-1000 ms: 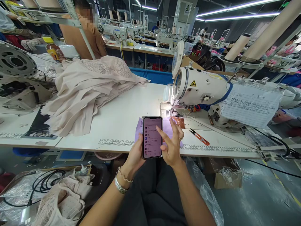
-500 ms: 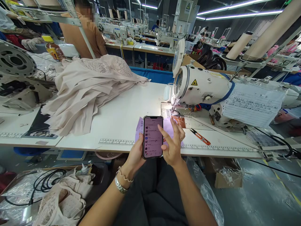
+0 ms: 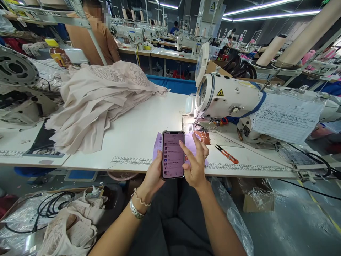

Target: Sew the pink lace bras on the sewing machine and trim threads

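Note:
My left hand (image 3: 153,172) grips a smartphone (image 3: 173,156) by its left side and lower edge, screen towards me with a list on it. My right hand (image 3: 196,161) is beside the phone with fingers spread; its index fingertip is over the upper right of the screen, and I cannot tell if it touches. Under the phone, a purple paper sheet (image 3: 192,140) lies on the sewing table (image 3: 138,142). To the right of my right hand are orange thread snips (image 3: 227,154). The sewing machine (image 3: 223,94) stands just beyond, its needle area lit.
A heap of pale beige lace garments (image 3: 103,96) covers the table's left part. Another machine (image 3: 18,85) stands at the far left. A handwritten sheet (image 3: 287,115) hangs on my machine. Below left are more garments (image 3: 69,227) and a black cable (image 3: 53,206). A person (image 3: 92,39) sits beyond.
The list on the phone screen has scrolled slightly. Both hands and the phone stay nearly in place.

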Tool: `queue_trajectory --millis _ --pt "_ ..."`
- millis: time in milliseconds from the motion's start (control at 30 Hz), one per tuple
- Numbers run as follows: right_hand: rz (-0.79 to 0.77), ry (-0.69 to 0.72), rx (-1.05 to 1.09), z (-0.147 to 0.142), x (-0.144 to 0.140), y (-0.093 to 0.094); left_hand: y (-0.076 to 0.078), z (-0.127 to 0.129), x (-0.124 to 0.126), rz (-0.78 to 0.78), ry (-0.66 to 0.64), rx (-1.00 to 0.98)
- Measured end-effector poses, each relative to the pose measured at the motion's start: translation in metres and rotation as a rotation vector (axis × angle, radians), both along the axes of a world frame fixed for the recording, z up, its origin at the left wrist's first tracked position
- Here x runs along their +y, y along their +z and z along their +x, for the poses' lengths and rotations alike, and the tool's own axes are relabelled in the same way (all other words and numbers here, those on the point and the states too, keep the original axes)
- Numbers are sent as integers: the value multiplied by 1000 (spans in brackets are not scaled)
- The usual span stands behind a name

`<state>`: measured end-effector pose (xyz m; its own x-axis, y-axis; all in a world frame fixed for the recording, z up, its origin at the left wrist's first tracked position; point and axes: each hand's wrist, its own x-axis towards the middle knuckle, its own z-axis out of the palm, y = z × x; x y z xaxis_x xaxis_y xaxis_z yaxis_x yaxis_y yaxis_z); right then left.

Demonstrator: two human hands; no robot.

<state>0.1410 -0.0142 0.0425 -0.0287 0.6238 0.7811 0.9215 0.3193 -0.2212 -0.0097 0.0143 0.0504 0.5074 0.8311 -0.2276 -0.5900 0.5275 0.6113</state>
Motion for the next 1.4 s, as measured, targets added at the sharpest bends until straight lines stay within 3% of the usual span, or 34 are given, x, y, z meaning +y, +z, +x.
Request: queue_trajectory --millis 200,533,767,1200,1400 --pt "-16 10 12 -3 0 8 -6 1 0 28 5 -16" --pt "-63 43 -56 -12 11 29 -12 5 2 3 119 -34" --pt "-81 62 -81 -18 16 34 -8 4 1 -9 79 -55" --pt "-34 28 13 -8 4 17 -7 3 1 -13 42 -51" --pt "-3 45 7 -9 1 19 -12 2 1 -16 34 -57"
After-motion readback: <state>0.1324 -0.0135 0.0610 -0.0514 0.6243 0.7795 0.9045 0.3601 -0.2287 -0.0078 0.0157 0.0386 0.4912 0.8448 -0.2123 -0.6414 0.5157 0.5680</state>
